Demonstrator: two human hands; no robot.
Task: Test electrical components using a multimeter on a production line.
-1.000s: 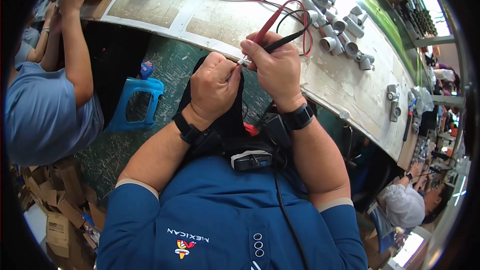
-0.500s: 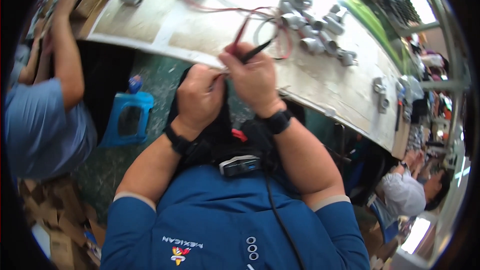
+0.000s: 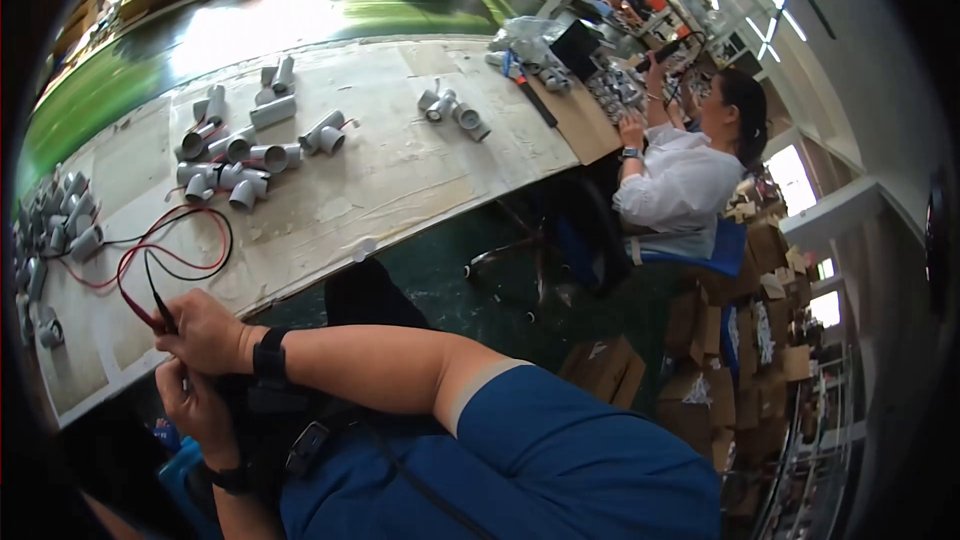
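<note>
My right hand (image 3: 205, 332) is closed round the handles of two test leads, one red (image 3: 138, 308) and one black (image 3: 158, 292). Their cables loop over the near edge of the worktable. Just below it, my left hand (image 3: 195, 410) has its fingers curled closed, nearly touching the right one. Whatever sits between those fingers is too small and hidden to make out. Both hands are in front of the table edge, at the lower left. A cluster of grey cylindrical parts (image 3: 238, 148) with short wires lies on the table beyond the cables.
More grey parts (image 3: 70, 215) are heaped at the table's left end, and a few (image 3: 452, 112) lie farther right. The worktable (image 3: 370, 165) has a worn pale top. A co-worker in white (image 3: 680, 170) sits at its right end. Cardboard boxes (image 3: 605, 370) stand on the floor.
The view has swung to the right, so my hands now appear at the lower left. They are still close together. The co-worker in blue has left the picture.
</note>
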